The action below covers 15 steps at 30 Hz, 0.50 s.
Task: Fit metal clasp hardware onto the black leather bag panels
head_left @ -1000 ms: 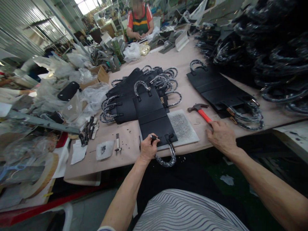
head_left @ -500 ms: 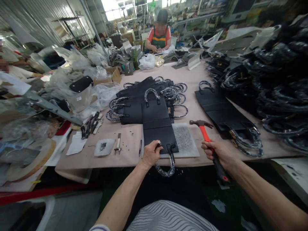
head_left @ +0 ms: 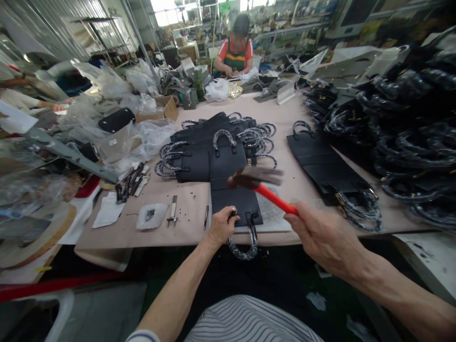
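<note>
My left hand point(head_left: 221, 226) is closed in a pinch on a small metal piece at the near corner of a black bag panel point(head_left: 233, 189). The panel lies on a grey slab point(head_left: 271, 204) at the table's front edge, and its wrapped handle point(head_left: 245, 244) hangs over that edge. My right hand point(head_left: 322, 235) grips the red shaft of a hammer point(head_left: 261, 183). The blurred hammer head is raised above the panel, a little above my left hand.
A pile of black panels with wrapped handles point(head_left: 217, 142) lies behind the slab, another panel point(head_left: 329, 168) at right, and a heap of handles point(head_left: 409, 123) far right. Small tools point(head_left: 173, 209) and plastic bags point(head_left: 117, 137) lie left. A person in an orange top point(head_left: 235, 50) sits at the far end.
My right hand picked the hammer up off the table and swung it left and up, over the panel. My left hand stayed pinched at the panel's corner.
</note>
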Available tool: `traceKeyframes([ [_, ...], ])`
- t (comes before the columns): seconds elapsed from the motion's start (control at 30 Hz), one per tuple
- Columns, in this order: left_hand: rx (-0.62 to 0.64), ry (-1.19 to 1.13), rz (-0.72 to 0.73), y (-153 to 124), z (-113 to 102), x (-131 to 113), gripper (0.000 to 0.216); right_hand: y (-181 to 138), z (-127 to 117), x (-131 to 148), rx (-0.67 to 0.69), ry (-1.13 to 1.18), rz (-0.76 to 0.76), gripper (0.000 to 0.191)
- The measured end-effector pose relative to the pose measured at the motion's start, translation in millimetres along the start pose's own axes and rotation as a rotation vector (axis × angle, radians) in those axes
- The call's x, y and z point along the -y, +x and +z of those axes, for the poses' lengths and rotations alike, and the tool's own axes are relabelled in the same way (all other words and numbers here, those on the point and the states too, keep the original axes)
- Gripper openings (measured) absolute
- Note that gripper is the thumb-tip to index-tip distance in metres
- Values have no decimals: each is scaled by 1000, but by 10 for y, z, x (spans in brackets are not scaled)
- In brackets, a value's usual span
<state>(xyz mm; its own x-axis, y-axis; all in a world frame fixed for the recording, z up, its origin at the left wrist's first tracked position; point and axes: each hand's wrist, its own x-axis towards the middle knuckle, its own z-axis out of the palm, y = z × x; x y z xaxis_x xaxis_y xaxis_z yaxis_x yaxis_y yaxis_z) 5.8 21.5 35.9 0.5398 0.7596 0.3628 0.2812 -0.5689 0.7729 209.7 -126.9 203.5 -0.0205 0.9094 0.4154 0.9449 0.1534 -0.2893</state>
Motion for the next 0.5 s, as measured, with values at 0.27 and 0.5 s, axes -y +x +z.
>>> traceKeyframes([
  [0.27,12,16,-2,-2,10,29,10,-62,73,-74,243,-50,6,32],
  [0.5,28,-18,-3,11,-56,-38,9,-89,266,-404,154,298,488,37],
])
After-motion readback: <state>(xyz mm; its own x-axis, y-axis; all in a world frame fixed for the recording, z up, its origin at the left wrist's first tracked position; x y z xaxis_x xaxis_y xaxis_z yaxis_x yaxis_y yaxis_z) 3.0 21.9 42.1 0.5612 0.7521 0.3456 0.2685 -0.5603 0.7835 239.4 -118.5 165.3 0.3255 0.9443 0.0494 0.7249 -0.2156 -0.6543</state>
